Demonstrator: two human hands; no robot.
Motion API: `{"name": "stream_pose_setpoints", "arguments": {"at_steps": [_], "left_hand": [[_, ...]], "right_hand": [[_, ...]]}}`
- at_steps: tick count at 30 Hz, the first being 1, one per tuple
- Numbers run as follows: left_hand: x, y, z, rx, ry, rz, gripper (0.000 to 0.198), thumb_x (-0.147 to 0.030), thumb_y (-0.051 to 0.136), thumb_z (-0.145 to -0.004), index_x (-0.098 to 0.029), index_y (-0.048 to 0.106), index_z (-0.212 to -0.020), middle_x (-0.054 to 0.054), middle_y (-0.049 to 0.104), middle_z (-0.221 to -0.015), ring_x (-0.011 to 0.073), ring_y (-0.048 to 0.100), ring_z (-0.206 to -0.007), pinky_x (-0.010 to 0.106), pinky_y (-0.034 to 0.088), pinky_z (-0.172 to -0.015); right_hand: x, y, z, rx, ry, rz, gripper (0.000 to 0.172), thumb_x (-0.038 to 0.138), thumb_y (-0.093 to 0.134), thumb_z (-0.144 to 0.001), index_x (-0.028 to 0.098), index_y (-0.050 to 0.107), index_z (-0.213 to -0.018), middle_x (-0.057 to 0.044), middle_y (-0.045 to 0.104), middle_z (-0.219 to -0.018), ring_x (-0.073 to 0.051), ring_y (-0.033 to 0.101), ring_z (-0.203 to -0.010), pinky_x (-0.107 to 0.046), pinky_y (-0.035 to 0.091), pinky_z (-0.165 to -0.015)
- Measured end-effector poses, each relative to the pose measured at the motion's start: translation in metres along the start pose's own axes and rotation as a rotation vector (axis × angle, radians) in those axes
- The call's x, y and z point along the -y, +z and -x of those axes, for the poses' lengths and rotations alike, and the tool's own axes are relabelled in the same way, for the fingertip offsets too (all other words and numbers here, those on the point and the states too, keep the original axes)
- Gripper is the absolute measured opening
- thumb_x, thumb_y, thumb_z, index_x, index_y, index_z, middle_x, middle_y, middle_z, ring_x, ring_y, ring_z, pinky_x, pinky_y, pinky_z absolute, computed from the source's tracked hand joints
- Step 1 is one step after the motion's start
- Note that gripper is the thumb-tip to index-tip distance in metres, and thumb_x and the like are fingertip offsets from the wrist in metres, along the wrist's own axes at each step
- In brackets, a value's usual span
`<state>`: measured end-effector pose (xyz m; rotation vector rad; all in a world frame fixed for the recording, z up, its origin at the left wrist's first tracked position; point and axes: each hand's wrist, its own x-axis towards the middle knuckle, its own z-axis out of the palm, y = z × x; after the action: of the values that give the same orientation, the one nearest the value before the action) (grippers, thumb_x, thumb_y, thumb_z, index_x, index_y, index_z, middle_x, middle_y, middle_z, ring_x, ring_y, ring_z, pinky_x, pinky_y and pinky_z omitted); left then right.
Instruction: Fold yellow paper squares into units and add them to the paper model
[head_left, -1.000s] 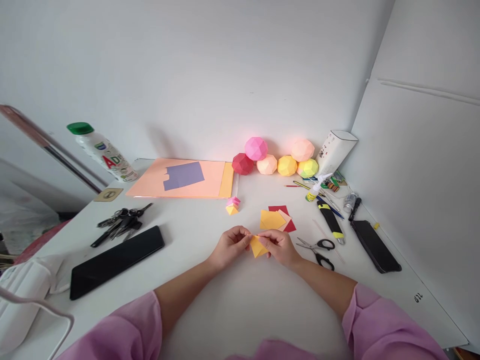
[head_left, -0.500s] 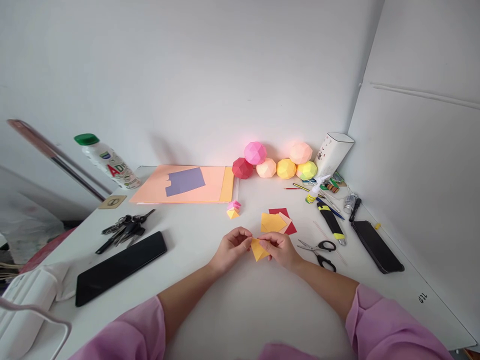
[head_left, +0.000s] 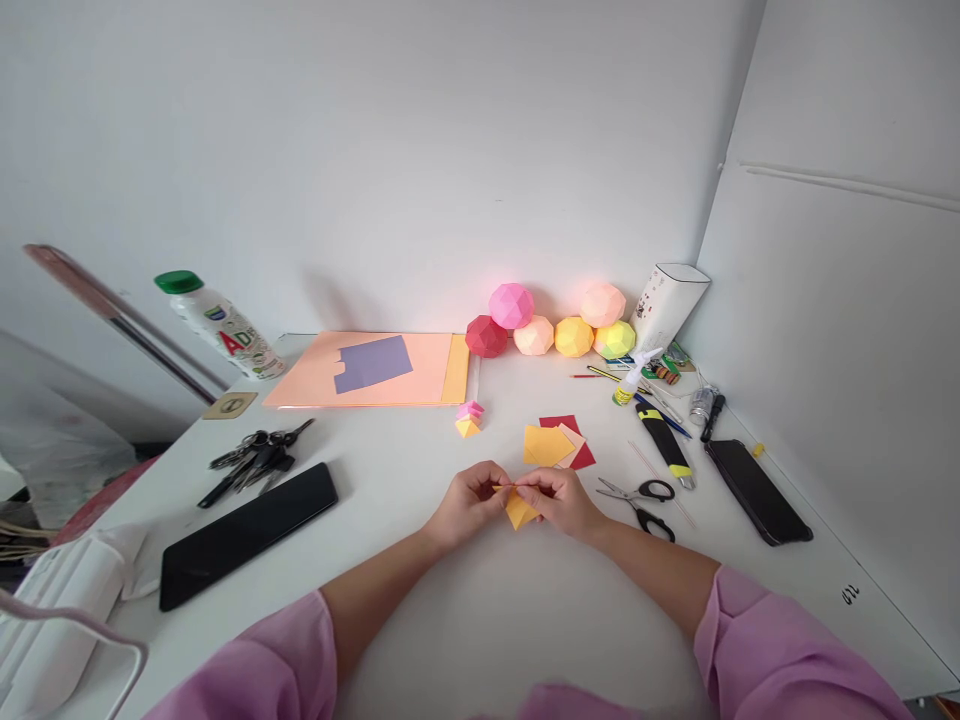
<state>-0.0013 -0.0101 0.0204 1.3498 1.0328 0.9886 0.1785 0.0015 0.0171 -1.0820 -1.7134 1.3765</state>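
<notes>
Between both hands is a small folded piece of yellow-orange paper [head_left: 520, 512], its lower corner pointing toward me. My left hand [head_left: 474, 503] pinches its upper left side, fingers closed. My right hand [head_left: 564, 502] grips the right side with thumb and curled fingers. The fingers hide part of the paper's top edge. Just beyond the hands lie cut paper pieces [head_left: 550, 445] in yellow, peach and red. A little folded pink and yellow paper shape [head_left: 469, 422] stands farther off, left of these pieces.
Scissors [head_left: 637, 502] and a utility knife [head_left: 665, 445] lie to the right, near a glue bottle [head_left: 628, 385]. Faceted paper balls [head_left: 574, 337] line the wall. Peach sheets [head_left: 307, 375], keys [head_left: 262, 455] and a black phone [head_left: 251, 535] are on the left.
The yellow-orange paper has tilted slightly in my fingers, and its lower corner sits a little lower and to the right. Both hands keep their pinch. The whole view has shifted slightly.
</notes>
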Motion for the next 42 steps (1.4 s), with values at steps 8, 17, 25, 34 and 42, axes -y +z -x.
{"name": "stream_pose_setpoints", "arguments": {"at_steps": [8,17,25,34,42], "left_hand": [[-0.002,-0.009,-0.004,-0.052,-0.097,0.152,0.014,-0.029,0.058,-0.075,-0.017,0.054,-0.069,-0.002,0.056,-0.059,0.0118,0.052,-0.059,0.026,0.044,-0.063],[-0.002,-0.002,-0.001,0.06,-0.024,0.07,0.019,-0.035,0.06,-0.075,-0.017,0.056,-0.075,0.001,0.056,-0.072,0.0116,0.052,-0.064,0.024,0.044,-0.061],[-0.004,0.001,0.001,0.092,-0.063,0.005,0.014,-0.029,0.058,-0.073,-0.017,0.052,-0.069,-0.002,0.05,-0.067,0.0091,0.044,-0.058,0.021,0.037,-0.054],[-0.005,-0.008,-0.001,0.076,-0.121,0.096,0.02,-0.036,0.058,-0.072,-0.017,0.052,-0.069,-0.001,0.051,-0.065,0.0099,0.044,-0.056,0.022,0.036,-0.053],[-0.009,-0.006,-0.002,0.038,-0.129,0.165,0.023,-0.037,0.063,-0.073,-0.016,0.055,-0.066,-0.002,0.055,-0.062,0.0107,0.05,-0.058,0.024,0.042,-0.059]], "right_hand": [[-0.002,-0.001,-0.002,-0.042,0.025,-0.074,0.029,0.042,0.058,-0.079,0.014,0.067,-0.084,0.0,0.055,-0.063,-0.01,0.049,-0.055,-0.02,0.048,-0.043],[0.002,-0.001,0.0,-0.007,0.006,-0.027,0.021,0.036,0.057,-0.079,0.016,0.063,-0.079,0.001,0.053,-0.063,-0.009,0.046,-0.053,-0.019,0.042,-0.045],[0.005,0.0,0.001,-0.017,-0.08,0.085,0.01,0.022,0.055,-0.074,0.016,0.057,-0.066,0.003,0.049,-0.059,-0.008,0.041,-0.052,-0.02,0.034,-0.047],[0.005,-0.002,0.002,-0.08,0.016,-0.112,0.012,0.025,0.055,-0.073,0.018,0.048,-0.066,0.006,0.045,-0.055,-0.007,0.044,-0.042,-0.02,0.038,-0.042],[0.0,-0.004,0.0,-0.025,0.029,-0.201,0.021,0.037,0.058,-0.078,0.017,0.055,-0.083,0.006,0.048,-0.058,-0.006,0.046,-0.042,-0.02,0.042,-0.042]]}}
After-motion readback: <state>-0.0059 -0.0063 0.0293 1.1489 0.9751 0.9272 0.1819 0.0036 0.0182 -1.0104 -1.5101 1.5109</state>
